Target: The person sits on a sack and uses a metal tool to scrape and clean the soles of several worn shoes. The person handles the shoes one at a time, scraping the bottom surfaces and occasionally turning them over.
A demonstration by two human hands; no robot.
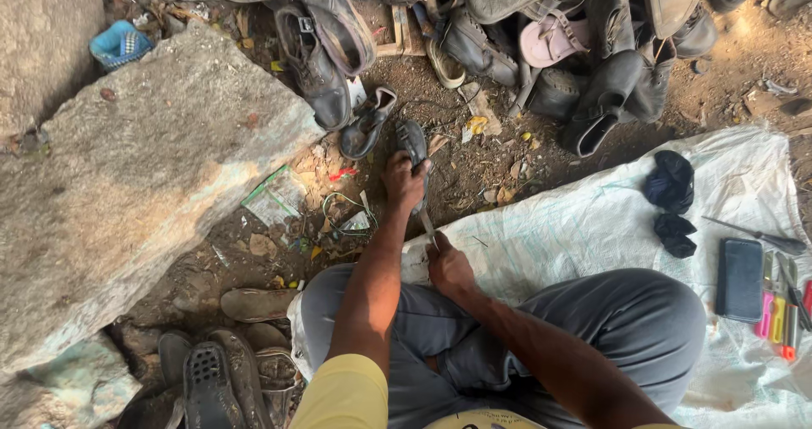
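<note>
Dark shoe: a worn black shoe point(413, 144) stands on its end on the dirt ground point(474, 171), just above the middle of the frame.
Left hand: the left hand point(403, 180) is clamped around the lower part of the shoe, fingers wrapped over it.
Right hand: the right hand point(448, 266) is closed around the handle of a thin metal tool point(427, 223), whose blade runs up toward the shoe; whether the tip touches it I cannot tell.
Hands: apart, the left above the right, near the frame's centre.
Sitting: grey trousers point(592, 319) with crossed legs fill the lower middle.
Sack: a white woven sack point(584, 217) is spread on the ground at the right.
On the sack: two black cloth bundles point(671, 200) at upper right, a dark phone point(739, 279) and a row of coloured hand tools point(782, 306) at the right edge.
Pile: old boots and sandals point(550, 48) are heaped along the top.
Stone: a large grey slab point(127, 184) takes up the left side.
Lower left: muddy soles and sandals point(220, 370) lie by the knee.
</note>
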